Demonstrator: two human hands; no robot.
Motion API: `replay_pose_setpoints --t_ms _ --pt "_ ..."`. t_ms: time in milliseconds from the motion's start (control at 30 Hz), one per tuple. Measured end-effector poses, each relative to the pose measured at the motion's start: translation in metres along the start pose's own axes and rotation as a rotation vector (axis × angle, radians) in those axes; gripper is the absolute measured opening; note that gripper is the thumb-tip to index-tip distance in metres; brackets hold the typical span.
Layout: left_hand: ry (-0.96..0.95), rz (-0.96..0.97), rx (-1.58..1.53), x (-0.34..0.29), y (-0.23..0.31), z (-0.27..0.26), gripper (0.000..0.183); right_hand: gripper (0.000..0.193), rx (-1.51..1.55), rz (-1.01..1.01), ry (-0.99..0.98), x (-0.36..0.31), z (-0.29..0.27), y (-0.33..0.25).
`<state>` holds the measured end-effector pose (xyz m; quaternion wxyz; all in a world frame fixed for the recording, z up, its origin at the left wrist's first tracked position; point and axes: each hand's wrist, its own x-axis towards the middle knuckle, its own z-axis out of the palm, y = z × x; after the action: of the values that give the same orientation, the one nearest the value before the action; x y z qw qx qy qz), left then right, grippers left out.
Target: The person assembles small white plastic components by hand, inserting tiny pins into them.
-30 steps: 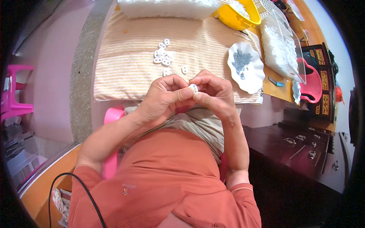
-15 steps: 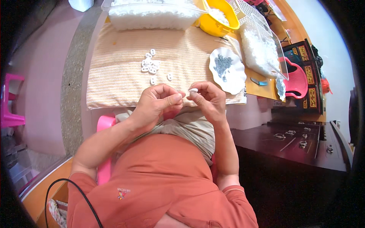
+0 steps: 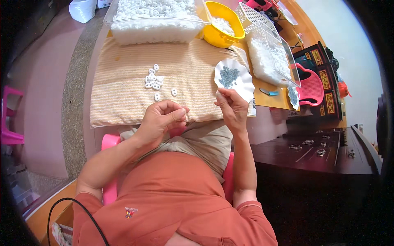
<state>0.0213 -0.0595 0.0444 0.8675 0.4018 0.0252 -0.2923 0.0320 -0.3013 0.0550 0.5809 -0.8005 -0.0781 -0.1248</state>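
My left hand (image 3: pixel 163 118) is above the towel's near edge, thumb and fingertips pressed together; whatever they hold, if anything, is too small to see. My right hand (image 3: pixel 234 108) is pinched beside the near left rim of a white scalloped plate (image 3: pixel 243 87); its fingertips hide what may be between them. On the plate lies a heap of small dark grey pieces (image 3: pixel 228 76). Several small white oval plastic pieces with two dark holes (image 3: pixel 154 82) lie in a cluster on the striped towel (image 3: pixel 123 94), with two lying apart nearer to me.
Behind the towel stand a clear bin (image 3: pixel 154 30) full of white pieces and a yellow basin (image 3: pixel 213 35). At the right are another clear bin (image 3: pixel 269 59) and a blue knife-like tool (image 3: pixel 269 92). A pink chair (image 3: pixel 310 86) stands beyond.
My right hand has moved right and away from my left, toward the plate. The white piece it pinched is no longer visible. The view has shifted slightly.
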Motion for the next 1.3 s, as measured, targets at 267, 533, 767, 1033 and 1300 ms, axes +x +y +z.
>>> replay_pose_setpoints --t_ms 267,533,767,1033,1300 --pt "-0.046 -0.013 0.004 0.001 -0.004 -0.003 0.008 0.019 -0.213 -0.19 0.15 0.012 -0.006 -0.021" --pt "-0.015 -0.04 0.025 0.001 -0.005 -0.004 0.009 0.015 -0.45 -0.578 0.375 0.053 -0.012 -0.048" --pt "-0.007 -0.035 0.026 0.0 -0.005 -0.004 0.01 0.011 -0.46 -0.589 0.581 0.127 -0.025 -0.059" --pt "0.039 -0.033 0.065 0.002 -0.002 -0.003 0.01 0.03 -0.855 -0.169 0.146 0.185 -0.031 -0.008" --pt "-0.008 0.048 0.083 0.003 -0.011 -0.007 0.011 0.021 -0.512 -0.191 -0.454 0.094 0.079 -0.014"
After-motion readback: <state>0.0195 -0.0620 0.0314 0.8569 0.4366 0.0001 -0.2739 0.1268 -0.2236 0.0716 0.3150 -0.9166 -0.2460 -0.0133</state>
